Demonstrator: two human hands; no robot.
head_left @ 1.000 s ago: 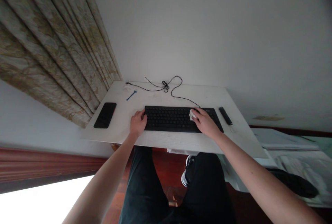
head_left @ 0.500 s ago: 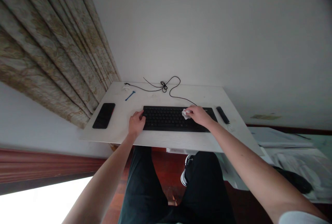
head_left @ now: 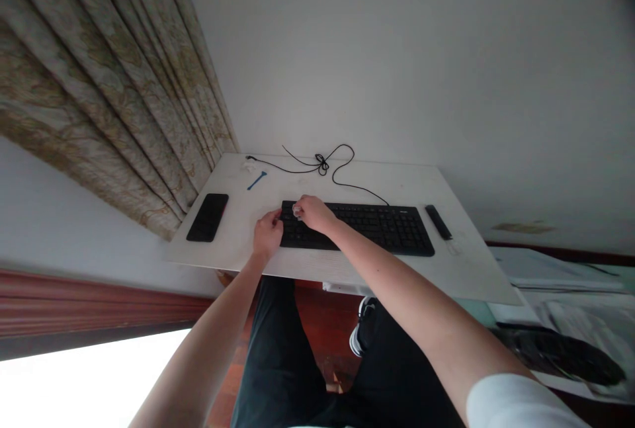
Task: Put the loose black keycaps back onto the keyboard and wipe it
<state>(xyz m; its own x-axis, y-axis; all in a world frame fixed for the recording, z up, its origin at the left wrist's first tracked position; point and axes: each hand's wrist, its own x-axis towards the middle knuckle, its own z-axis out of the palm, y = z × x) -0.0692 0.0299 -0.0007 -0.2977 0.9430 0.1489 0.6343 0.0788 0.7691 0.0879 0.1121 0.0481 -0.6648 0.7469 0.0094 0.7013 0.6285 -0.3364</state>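
A black keyboard [head_left: 377,224] lies flat on the white table [head_left: 307,260]. At its left end, my left hand [head_left: 268,235] is closed on the edge, thumb and fingers against the upper left corner. My right hand [head_left: 316,214] reaches across and pinches a crumpled white tissue [head_left: 297,211] over the keys at the left side. My right hand and forearm hide part of the keys. From the keyboard's back edge a black cable [head_left: 322,165] runs out in loops, with a tied bundle in it.
A black phone [head_left: 208,217] lies on the left of the table. Near the back left are a blue stick-like tool [head_left: 256,180] and a bit of white tissue [head_left: 249,167]. A dark narrow bar [head_left: 438,222] lies right of the keyboard. A patterned curtain [head_left: 124,51] hangs at the left.
My right hand has moved left along the keyboard with the tissue, from the right part of the keys to the left end. My left hand stays at the left edge. The view has shifted slightly.
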